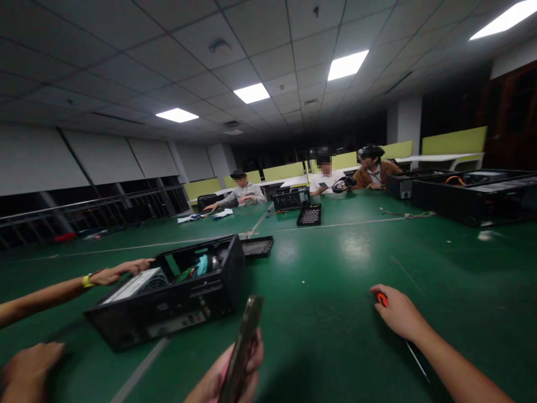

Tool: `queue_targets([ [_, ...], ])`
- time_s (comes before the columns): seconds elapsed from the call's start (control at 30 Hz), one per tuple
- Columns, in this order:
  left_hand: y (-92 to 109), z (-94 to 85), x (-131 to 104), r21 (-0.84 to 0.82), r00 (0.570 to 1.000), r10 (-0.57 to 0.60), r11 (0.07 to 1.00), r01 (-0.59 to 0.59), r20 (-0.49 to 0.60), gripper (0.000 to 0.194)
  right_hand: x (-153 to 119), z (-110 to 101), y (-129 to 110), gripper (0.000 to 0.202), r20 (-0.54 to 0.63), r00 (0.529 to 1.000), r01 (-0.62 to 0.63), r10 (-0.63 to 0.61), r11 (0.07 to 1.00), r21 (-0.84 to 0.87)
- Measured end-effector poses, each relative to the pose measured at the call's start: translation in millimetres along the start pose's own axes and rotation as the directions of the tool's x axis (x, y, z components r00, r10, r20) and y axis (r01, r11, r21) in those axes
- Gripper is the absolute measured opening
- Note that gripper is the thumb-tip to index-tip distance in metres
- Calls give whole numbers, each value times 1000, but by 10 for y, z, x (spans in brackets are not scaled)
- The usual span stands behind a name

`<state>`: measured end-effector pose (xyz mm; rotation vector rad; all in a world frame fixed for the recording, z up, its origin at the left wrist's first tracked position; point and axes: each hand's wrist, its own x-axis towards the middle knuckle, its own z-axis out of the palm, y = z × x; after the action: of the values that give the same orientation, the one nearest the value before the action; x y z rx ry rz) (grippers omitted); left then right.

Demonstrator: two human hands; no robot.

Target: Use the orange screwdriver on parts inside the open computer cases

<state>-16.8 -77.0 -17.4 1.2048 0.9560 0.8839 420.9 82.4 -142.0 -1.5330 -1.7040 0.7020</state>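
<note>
My left hand (pixel 222 372) is wrapped round a flat, dark phone-like object (pixel 243 347), held upright near the bottom centre. At the right, my right hand (pixel 396 313) is closed on a screwdriver; its orange handle (pixel 381 299) shows between the fingers and its thin shaft (pixel 417 361) points down toward the front. The green tabletop (pixel 319 313) lies beneath both hands. Left of my left hand stands an open black computer case (pixel 176 305), with a silver power supply (pixel 132 286) and a teal part (pixel 203 265) inside.
Another person's hand (pixel 121 272) touches the case's left edge; their other hand (pixel 36 358) is lower left. A black panel (pixel 258 247) lies behind the case. More open cases (pixel 474 196) stand far right. Three people sit across the table.
</note>
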Motion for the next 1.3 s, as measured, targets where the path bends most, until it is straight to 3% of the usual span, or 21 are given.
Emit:
queue_targets([
  [0.03,-187,120,105,-146,994,102,983,-107,-42,76,-12,-15,-18,27,-6,1000,2,-2,1000,9],
  [0.1,-405,245,343,-383,983,163,905,-182,-82,80,-39,-47,-91,23,-31,1000,0,2,999,44],
  [0.23,-405,182,749,-642,954,300,732,-228,3,97,-99,62,-479,47,-43,999,25,-16,975,219],
  [0.33,-393,164,860,-702,948,318,676,-226,1,88,-167,443,-940,63,162,982,18,-98,900,435],
  [0.43,-441,300,853,-691,967,225,680,-243,-119,75,-251,932,-1342,91,383,902,-81,-197,797,599],
  [0.53,-455,479,833,-690,969,150,681,-246,-198,73,-308,1263,-1554,108,476,827,-179,-298,664,726],
  [0.67,-433,605,847,-688,963,119,679,-256,-242,73,-345,1392,-1586,99,499,769,-227,-399,559,797],
  [0.83,-446,627,859,-672,959,88,696,-252,-268,74,-383,1401,-1531,91,475,766,-237,-433,497,835],
  [1.07,-484,651,842,-667,963,102,703,-248,-250,71,-399,1438,-1550,73,450,801,-205,-394,526,825],
  [1.3,-474,645,847,-648,961,116,717,-256,-251,72,-418,1445,-1548,76,441,807,-186,-392,542,820],
])
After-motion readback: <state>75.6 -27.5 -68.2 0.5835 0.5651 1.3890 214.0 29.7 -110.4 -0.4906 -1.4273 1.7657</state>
